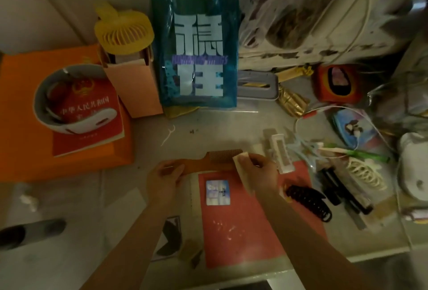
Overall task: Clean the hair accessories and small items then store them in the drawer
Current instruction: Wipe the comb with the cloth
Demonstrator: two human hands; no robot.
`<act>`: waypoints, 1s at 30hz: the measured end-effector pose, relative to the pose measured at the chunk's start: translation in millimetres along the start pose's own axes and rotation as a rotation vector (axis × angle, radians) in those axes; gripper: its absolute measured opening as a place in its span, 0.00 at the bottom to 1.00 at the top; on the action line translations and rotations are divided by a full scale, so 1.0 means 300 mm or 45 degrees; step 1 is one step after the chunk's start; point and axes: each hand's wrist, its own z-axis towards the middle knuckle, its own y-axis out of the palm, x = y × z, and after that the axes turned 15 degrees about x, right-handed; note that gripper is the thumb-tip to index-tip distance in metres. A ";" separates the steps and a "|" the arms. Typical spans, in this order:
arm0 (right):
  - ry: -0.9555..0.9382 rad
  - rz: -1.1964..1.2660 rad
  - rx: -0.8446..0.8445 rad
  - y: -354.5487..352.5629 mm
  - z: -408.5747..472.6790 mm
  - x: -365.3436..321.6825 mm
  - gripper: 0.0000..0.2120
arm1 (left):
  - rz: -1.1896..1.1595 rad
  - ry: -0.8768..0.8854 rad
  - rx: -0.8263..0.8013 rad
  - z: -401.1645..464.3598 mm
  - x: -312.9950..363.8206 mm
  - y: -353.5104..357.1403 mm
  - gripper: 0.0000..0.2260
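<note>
An orange-brown comb [222, 158] is held level above the desk, teeth pointing away from me. My left hand [165, 175] grips its handle end. My right hand [259, 171] pinches a pale wipe [242, 174] against the comb's toothed end. To the right lie a white hair clip [281, 156], a black claw clip [309, 201], a cream claw clip [366, 174] and several dark hair pins [342, 190]. No drawer is visible.
A red notebook [243, 227] lies under my hands. A blue bag [196, 51] stands behind, with a yellow fan [124, 32] in a box, an orange box [27, 109] and a white neck device [69, 104] at left. Cables, cards and bags crowd the right side.
</note>
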 end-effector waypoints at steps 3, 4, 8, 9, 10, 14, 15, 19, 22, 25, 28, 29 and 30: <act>-0.042 -0.070 -0.046 0.021 0.018 0.027 0.08 | 0.117 0.178 0.089 0.013 -0.018 0.014 0.06; -0.059 -0.084 -0.049 0.029 0.025 0.037 0.08 | 0.127 0.193 0.107 0.018 -0.023 0.020 0.06; -0.082 -0.114 -0.046 0.052 0.044 0.057 0.07 | 0.103 0.170 0.131 0.030 -0.036 0.038 0.07; -0.088 -0.114 -0.035 0.055 0.047 0.059 0.06 | 0.113 0.172 0.133 0.035 -0.042 0.040 0.08; -0.094 -0.113 -0.024 0.058 0.052 0.064 0.05 | 0.121 0.175 0.133 0.040 -0.047 0.042 0.08; -0.080 -0.142 -0.001 0.063 0.070 0.084 0.08 | 0.142 0.145 0.131 0.052 -0.067 0.056 0.10; -0.085 -0.149 -0.002 0.062 0.074 0.085 0.09 | 0.151 0.149 0.131 0.055 -0.067 0.059 0.10; -0.112 -0.137 0.006 0.057 0.079 0.079 0.09 | 0.182 0.146 0.128 0.066 -0.074 0.066 0.12; -0.119 -0.115 0.024 0.055 0.081 0.077 0.08 | 0.160 0.148 0.097 0.066 -0.073 0.060 0.13; -0.115 -0.105 0.045 0.054 0.078 0.073 0.07 | 0.162 0.167 0.063 0.055 -0.058 0.051 0.17; -0.115 -0.074 0.052 0.046 0.063 0.059 0.06 | 0.165 0.230 0.043 0.043 -0.056 0.039 0.20; -0.116 -0.047 0.058 0.037 0.056 0.049 0.06 | 0.173 0.258 0.028 0.037 -0.053 0.035 0.20; -0.113 -0.028 0.064 0.023 0.049 0.037 0.05 | 0.176 0.280 0.013 0.029 -0.046 0.033 0.20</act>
